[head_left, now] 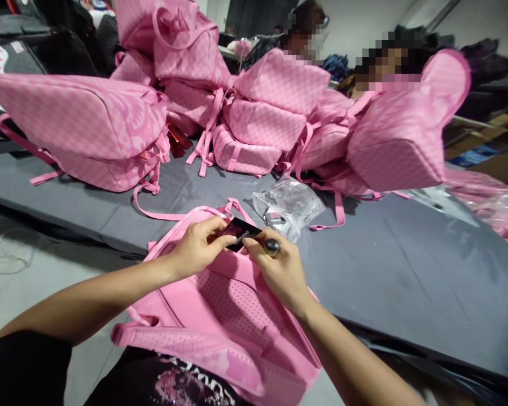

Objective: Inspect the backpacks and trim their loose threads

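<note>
A pink backpack point(237, 316) lies back-side up against my lap and the table edge, its perforated padding facing me. Over its top end, my left hand point(197, 248) and my right hand point(275, 268) both pinch a small black tag point(239, 231). The fingers of both hands are closed on the tag. A dark ring shows on my right hand. Just beyond the tag lies a clear plastic bag point(288, 206) with small items inside.
The grey table point(406, 265) carries a heap of pink checkered backpacks point(262, 121) at the back, one large one at the left point(80, 127) and another at the right point(398, 141). Two people sit behind the heap. Crumpled plastic lies at the far right point(503, 211).
</note>
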Available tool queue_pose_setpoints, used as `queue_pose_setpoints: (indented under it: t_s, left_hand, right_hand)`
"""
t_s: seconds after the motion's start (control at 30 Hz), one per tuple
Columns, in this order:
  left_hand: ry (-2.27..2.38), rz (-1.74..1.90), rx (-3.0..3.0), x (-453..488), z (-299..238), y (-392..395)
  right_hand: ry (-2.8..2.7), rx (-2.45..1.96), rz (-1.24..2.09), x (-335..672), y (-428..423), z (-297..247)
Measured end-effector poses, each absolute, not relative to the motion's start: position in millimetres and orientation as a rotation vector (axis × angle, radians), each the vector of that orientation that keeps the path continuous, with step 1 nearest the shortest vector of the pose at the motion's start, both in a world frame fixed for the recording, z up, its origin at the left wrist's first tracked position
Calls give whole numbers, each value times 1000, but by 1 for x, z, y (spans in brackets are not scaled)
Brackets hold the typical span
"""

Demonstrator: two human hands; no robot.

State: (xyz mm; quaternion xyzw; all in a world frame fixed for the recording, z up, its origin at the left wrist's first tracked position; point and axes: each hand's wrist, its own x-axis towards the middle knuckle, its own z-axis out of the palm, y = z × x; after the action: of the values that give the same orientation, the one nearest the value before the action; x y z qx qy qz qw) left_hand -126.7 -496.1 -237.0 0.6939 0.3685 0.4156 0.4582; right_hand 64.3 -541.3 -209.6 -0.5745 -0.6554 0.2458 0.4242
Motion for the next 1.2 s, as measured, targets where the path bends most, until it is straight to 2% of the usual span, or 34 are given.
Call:
queue_pose_setpoints:
  t_s: [0.13, 0.23, 0.33, 0.43, 0.57, 0.73, 0.93, 1.03, 1.2]
  left_hand:
    - [1207, 1105, 2005, -173, -258, -503]
    - [1527, 806, 1966, -203, -286, -507]
    - [1537, 567, 1902, -212, -308, -511]
    - [1548, 609, 1895, -211, -316, -514]
    - [1568, 668, 1925, -211, -324, -514]
    - [1613, 715, 2030, -216, -340, -513]
    - [1617, 708, 2050, -214, -348, -512]
    - [1622, 676, 1996, -214, -347, -510]
    - [1556, 652, 1879, -211, -341, -506]
  right_hand:
    - [-1853, -1562, 306, 73, -520, -215]
    - [-2172, -1818, 132, 68, -499, -222]
    - [-2511, -1837, 271, 49, -481, -223]
    - [-2722, -1668, 474, 32, -471, -217]
    - [-2760, -1793, 452, 28, -465, -204]
    - [-2903, -1771, 699, 18, -463, -220]
    - [-3032, -1672, 652, 6, -459, -248]
    - [-3053, -1690, 653, 6, -461, -243]
    - [-2893, -1807, 459, 2, -463, -234]
